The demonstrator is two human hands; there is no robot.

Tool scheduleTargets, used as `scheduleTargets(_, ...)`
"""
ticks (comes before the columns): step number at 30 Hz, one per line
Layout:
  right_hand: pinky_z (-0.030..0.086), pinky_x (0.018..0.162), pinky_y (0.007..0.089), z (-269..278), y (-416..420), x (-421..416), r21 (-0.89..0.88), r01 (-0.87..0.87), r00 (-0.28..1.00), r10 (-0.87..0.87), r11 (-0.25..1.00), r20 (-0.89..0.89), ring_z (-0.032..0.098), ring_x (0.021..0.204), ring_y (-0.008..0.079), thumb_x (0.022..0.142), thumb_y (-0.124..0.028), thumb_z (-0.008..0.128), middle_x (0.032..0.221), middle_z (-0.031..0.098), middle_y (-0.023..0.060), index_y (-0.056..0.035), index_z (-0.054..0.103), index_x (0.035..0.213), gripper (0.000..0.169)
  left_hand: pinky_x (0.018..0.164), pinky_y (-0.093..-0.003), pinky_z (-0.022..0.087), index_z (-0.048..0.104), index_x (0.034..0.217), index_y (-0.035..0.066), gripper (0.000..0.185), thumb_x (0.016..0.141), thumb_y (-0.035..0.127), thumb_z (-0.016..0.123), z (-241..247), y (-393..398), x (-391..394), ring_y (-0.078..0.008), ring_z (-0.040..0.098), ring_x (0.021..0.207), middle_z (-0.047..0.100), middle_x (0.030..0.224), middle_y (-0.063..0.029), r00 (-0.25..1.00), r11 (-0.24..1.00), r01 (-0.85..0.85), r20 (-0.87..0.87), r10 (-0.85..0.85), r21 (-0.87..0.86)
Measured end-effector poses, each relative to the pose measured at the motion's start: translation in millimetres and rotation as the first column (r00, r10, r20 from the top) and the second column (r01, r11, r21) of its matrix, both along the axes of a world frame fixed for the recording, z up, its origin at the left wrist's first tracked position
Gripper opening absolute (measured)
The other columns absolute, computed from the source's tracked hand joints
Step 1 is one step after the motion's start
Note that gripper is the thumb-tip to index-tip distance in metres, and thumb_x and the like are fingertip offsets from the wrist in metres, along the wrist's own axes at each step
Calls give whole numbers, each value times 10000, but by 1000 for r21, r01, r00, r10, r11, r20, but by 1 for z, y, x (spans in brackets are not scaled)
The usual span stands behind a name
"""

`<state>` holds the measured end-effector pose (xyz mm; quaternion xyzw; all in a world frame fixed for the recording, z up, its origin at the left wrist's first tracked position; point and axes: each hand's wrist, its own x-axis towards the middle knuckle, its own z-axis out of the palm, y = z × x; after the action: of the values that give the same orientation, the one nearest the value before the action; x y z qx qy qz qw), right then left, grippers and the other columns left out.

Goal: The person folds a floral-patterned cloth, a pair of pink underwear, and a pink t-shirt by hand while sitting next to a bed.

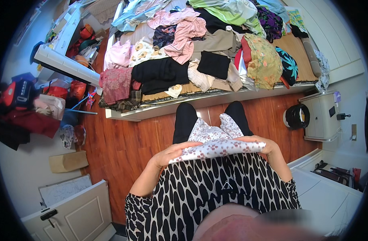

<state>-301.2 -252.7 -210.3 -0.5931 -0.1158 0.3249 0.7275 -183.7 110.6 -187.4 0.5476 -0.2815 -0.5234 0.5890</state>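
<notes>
A white cloth garment with a small reddish floral print (215, 148) is spread across my waist and hangs down between my knees. My left hand (256, 141) holds its upper edge at the right, the fingers partly covered by the fabric. At the other end, my right hand (178, 150) grips the same garment, its fingers lying over the cloth. Beyond my knees stands a bed (202, 104) covered with many clothes. Near its front edge lie a folded black cloth (214, 64), black trousers or similar (161, 73), a dark pink patterned cloth (115, 84) and a yellow-green floral garment (263, 61).
A white tower-like appliance (68, 64) leans in view left of the bed, near heaped bags and clothes. A lined waste bin (297, 116) stands by a pale cabinet (319, 120) at the right. An open door (78, 214) is at the lower left.
</notes>
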Motion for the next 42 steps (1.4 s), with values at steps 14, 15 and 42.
scheduleTargets(14,304,1113,356,-22,5,-11,157,266,960,-247,951,-134,375,1352,221,722,-553,788,1479,385,119,43,245,1476,1104,1131,-348,279,226,1473,-58,1148,701,624,735,-35,16,-10,-221,374,1360,387,1479,-121,968,985,-172,-181,171,12)
scheduleTargets(15,312,1108,354,-13,9,-10,133,293,950,-273,947,-151,394,1337,219,744,-517,782,1462,408,116,42,265,1468,1051,1130,-350,279,245,1469,-55,1107,712,576,751,-32,14,-9,-219,377,1358,390,1477,-117,968,984,-174,-178,180,47)
scheduleTargets(42,518,777,253,73,40,28,130,818,561,-827,560,32,648,881,106,1019,-279,482,1033,684,97,56,601,1149,379,810,-300,545,520,1238,-62,465,1047,332,364,62,-59,17,-182,671,926,649,1119,-148,578,585,-785,98,810,-204)
